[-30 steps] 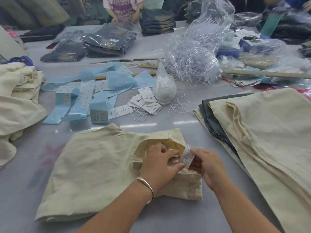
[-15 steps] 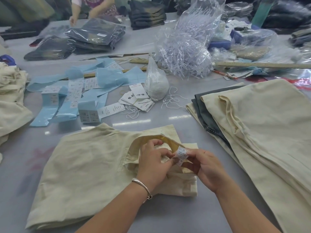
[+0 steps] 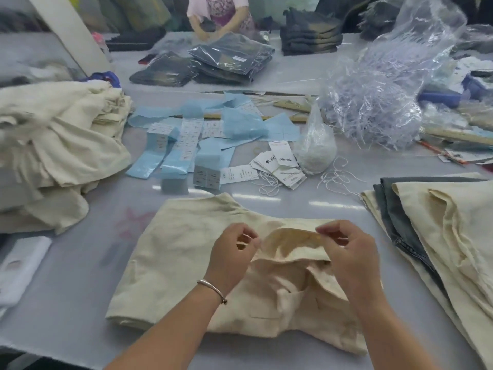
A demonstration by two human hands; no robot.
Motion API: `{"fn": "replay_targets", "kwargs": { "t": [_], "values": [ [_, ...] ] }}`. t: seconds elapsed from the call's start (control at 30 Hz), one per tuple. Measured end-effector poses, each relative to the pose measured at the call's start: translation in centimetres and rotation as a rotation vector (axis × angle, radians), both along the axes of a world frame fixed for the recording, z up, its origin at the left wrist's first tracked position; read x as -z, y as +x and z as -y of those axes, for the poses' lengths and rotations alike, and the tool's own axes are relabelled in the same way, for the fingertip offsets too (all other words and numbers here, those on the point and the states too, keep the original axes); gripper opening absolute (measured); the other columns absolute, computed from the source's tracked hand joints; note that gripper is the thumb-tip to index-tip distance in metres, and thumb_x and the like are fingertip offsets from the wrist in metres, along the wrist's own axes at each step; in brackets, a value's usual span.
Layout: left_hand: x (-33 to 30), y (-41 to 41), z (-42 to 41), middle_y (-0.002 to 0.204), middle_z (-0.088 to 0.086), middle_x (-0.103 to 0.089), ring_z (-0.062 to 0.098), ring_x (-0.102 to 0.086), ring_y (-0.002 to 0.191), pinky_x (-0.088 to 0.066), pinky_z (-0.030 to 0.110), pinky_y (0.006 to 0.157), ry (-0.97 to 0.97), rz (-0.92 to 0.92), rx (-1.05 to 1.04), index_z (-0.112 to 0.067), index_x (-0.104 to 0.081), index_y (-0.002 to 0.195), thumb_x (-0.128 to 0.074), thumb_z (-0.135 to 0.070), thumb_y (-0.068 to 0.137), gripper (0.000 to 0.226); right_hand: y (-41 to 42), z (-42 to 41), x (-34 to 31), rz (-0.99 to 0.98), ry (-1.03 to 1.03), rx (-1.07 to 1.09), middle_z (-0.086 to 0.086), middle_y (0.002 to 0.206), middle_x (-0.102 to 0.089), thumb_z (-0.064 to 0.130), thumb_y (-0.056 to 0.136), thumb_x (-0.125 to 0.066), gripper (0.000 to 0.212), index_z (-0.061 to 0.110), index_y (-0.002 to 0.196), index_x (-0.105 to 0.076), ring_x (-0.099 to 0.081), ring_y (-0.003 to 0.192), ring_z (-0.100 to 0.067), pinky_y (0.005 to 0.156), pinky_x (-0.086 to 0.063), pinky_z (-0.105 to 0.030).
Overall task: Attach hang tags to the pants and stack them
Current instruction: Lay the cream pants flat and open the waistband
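Both hands, left hand (image 3: 232,252) and right hand (image 3: 346,255), pinching raised waistband (image 3: 290,236), cream pants (image 3: 186,263) folded flat, bare table (image 3: 66,303) left

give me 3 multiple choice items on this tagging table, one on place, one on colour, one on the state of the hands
1. Where does the loose pile of hang tags lie?
A. beyond the cream pants, beside a white bag
B. on the stack at the right
C. under the left hand

2. What colour is the one odd garment in the right stack?
A. red
B. dark grey
C. blue

3. What are the hands doing?
A. lying flat on the table
B. both pinching at the raised waistband
C. holding scissors

Answers: 1 A, the tags sit past the cream pants next to the white bag. 2 B, a dark grey layer shows between cream ones. 3 B, the left hand and right hand have curled fingers at the waistband.
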State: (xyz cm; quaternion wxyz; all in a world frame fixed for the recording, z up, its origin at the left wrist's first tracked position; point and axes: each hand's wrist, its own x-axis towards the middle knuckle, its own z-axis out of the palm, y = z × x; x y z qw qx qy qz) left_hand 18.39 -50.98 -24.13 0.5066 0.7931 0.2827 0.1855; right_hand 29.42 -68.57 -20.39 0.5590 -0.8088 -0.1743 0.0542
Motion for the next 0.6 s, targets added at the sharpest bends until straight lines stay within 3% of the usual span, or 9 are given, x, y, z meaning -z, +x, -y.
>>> {"fn": "replay_targets", "kwargs": {
  "t": [0.13,0.23,0.37,0.47,0.6],
  "values": [
    [3.0,-4.8,-5.8,0.07,-0.005,-0.065,0.005,-0.056,0.063,-0.048,0.024,0.064,-0.032,-0.253,-0.074,-0.016,-0.065,0.077,-0.066,-0.008,0.082,0.009,-1.6,-8.6,0.3,-0.134,-0.06,-0.285,0.005,0.066,-0.07,-0.007,0.074,-0.069,0.024,0.017,0.071,-0.07,-0.061,0.062,-0.005,0.061,-0.045,-0.013],
    [3.7,-6.6,-10.2,0.063,-0.002,-0.063,0.011,-0.058,0.053,-0.047,0.021,0.051,-0.181,-0.206,-0.117,-0.017,-0.064,0.075,-0.062,0.001,0.083,0.019,-3.0,-14.8,1.1,-0.152,-0.111,-0.385,0.005,0.062,-0.067,0.0,0.072,-0.076,0.019,0.017,0.065,-0.068,-0.054,0.055,0.0,0.056,-0.04,-0.013],
    [3.1,-6.0,-18.5,0.061,-0.005,-0.065,0.005,-0.06,0.055,-0.046,0.018,0.055,-0.164,-0.071,-0.389,-0.021,-0.063,0.074,-0.062,-0.001,0.086,0.022,-3.7,-22.3,2.3,-0.194,-0.121,-0.364,0.006,0.055,-0.061,0.006,0.07,-0.08,0.023,0.015,0.06,-0.062,-0.05,0.051,0.0,0.055,-0.04,-0.017],
    [2.6,-3.6,-24.9,0.069,-0.009,-0.064,0.0,-0.057,0.066,-0.041,0.009,0.059,0.005,0.01,-0.588,-0.024,-0.061,0.074,-0.063,-0.013,0.085,0.016,-3.7,-27.2,3.1,-0.207,-0.15,-0.339,0.007,0.053,-0.056,0.011,0.072,-0.081,0.025,0.014,0.059,-0.059,-0.049,0.053,-0.005,0.058,-0.04,-0.025],
    [2.3,1.7,-31.6,0.087,-0.004,-0.064,0.017,-0.061,0.083,-0.051,0.033,0.077,0.009,0.024,-0.611,-0.025,-0.059,0.086,-0.067,-0.02,0.085,0.01,-2.6,-32.2,3.7,-0.195,-0.196,-0.277,-0.002,0.059,-0.063,0.019,0.074,-0.079,0.024,0.014,0.061,-0.059,-0.055,0.058,-0.014,0.062,-0.045,-0.034]
  ]
}}
